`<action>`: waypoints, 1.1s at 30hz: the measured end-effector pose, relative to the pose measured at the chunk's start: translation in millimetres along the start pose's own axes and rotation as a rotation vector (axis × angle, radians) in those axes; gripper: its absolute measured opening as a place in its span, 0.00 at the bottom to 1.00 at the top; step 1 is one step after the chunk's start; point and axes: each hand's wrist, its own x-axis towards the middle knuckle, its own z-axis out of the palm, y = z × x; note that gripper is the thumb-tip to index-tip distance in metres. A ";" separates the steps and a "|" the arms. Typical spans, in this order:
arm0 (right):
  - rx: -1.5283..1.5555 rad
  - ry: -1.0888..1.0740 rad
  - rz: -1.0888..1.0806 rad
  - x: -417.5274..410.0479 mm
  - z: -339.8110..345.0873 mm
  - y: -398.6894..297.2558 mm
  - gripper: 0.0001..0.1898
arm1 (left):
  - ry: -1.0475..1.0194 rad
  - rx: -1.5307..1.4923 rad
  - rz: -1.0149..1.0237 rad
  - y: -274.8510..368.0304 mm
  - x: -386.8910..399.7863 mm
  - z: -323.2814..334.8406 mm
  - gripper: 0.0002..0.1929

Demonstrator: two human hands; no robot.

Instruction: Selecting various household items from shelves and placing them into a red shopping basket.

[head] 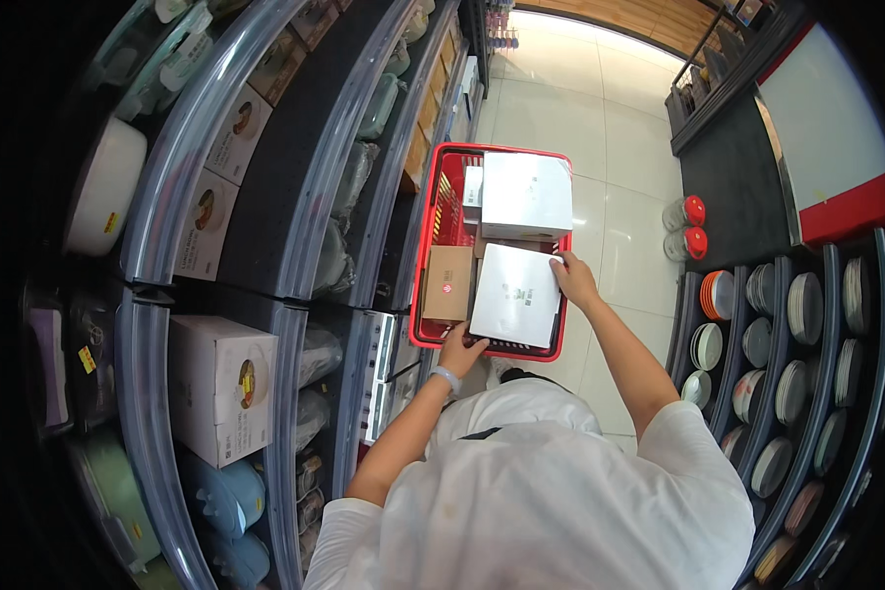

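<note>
A red plastic shopping basket [566, 295] stands before me with several cardboard boxes in it. My right hand [575, 280] touches the upper right corner of a white box [518, 295], and my left hand [460, 352] rests by its lower left corner at the basket's near rim; together they hold the box, which lies slightly tilted. Beyond it sits a larger white box [527, 192]. To the left of the held box is a brown cardboard box [448, 284]. A small white box [473, 186] stands near the far end. The undersides of the boxes are hidden.
Shelves with a transparent edge strip [142, 361] run along the left, bearing a lunch bowl box [221, 383], blue bowls [228, 498] and wrapped containers. Racks of stacked plates [804, 308] stand at the right, below red-lidded jars [684, 212]. A tiled floor [553, 110] stretches ahead.
</note>
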 end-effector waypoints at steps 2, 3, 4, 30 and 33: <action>-0.030 0.021 0.001 -0.9 0.1 6.6 0.20 | 0.002 0.010 -0.087 31.7 -2.6 -2.9 0.28; -0.028 0.016 -0.003 -1.0 -1.0 0.0 0.20 | 0.008 0.011 -0.090 27.9 -3.9 -5.7 0.28; 0.033 -0.026 -0.033 -1.4 -3.9 -5.8 0.21 | 0.005 0.000 -0.049 23.5 -7.5 -9.6 0.25; 0.800 -0.176 -0.617 -33.6 -87.8 -253.7 0.20 | 0.932 -0.581 0.389 198.4 -57.5 -150.0 0.10; 0.860 -0.197 -0.671 -15.4 -77.4 -292.5 0.20 | 1.013 -0.602 0.493 221.9 -57.6 -180.3 0.12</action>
